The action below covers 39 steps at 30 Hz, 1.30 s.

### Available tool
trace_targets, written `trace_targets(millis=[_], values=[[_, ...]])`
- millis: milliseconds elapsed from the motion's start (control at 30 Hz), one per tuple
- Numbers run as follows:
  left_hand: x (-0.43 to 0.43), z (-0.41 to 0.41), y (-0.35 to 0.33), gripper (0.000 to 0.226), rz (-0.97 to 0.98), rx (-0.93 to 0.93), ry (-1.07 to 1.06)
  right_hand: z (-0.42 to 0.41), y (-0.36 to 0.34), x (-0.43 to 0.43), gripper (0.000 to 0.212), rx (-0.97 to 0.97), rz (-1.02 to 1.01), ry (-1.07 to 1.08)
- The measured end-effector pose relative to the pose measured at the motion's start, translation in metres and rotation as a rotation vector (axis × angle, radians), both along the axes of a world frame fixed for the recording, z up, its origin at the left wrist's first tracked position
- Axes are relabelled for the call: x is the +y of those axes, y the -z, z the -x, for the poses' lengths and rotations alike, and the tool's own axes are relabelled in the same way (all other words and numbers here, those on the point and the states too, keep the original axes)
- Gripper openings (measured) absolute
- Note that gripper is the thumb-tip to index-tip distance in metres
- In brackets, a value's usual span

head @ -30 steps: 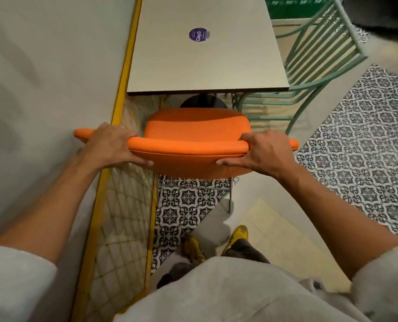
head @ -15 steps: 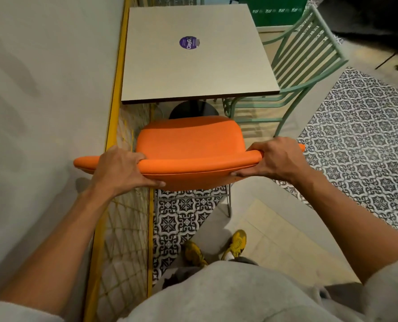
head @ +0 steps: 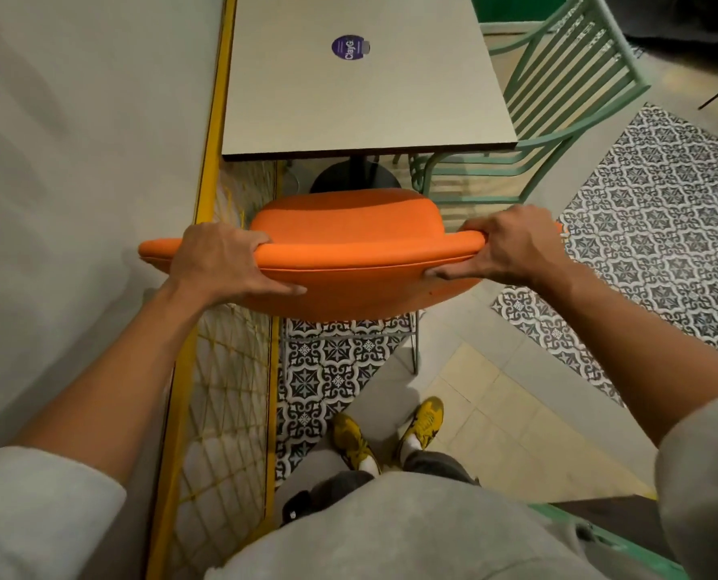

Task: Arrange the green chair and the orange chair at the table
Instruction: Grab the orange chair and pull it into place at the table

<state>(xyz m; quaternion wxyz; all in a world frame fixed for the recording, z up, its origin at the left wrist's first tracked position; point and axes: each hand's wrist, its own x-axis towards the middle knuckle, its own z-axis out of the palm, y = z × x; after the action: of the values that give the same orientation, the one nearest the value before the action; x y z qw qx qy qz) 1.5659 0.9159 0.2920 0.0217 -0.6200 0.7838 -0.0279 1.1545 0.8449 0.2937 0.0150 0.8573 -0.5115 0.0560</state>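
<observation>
Both hands clamped on the backrest top of the orange chair (head: 349, 240): left hand (head: 219, 261) near its left end, right hand (head: 512, 244) near its right end, fingers wrapped over the padded edge. Seat facing the square table (head: 349, 110), front edge just short of the tabletop's near edge. Green chair (head: 558, 98) at the table's right side, slatted seat partly tucked under. Purple round sticker (head: 349, 47) on the tabletop.

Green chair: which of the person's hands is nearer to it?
Right. The right hand grips the orange chair's backrest end just below the green chair's seat frame; the left hand grips the opposite end, by the wall.
</observation>
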Motion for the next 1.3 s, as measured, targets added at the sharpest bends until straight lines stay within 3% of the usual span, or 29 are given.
trace_targets(millis=[633, 1133, 1300], values=[[-0.03, -0.013, 0.001, 0.076, 0.154, 0.045, -0.042, -0.013, 0.007, -0.033, 0.089, -0.046, 0.029, 0.004], [-0.024, -0.005, -0.001, 0.101, -0.005, 0.03, -0.102, -0.01, 0.012, -0.024, 0.09, -0.048, 0.044, -0.011], [-0.029, 0.018, -0.008, 0.097, -0.094, 0.07, -0.101, -0.009, 0.011, -0.023, 0.089, -0.057, 0.04, -0.031]])
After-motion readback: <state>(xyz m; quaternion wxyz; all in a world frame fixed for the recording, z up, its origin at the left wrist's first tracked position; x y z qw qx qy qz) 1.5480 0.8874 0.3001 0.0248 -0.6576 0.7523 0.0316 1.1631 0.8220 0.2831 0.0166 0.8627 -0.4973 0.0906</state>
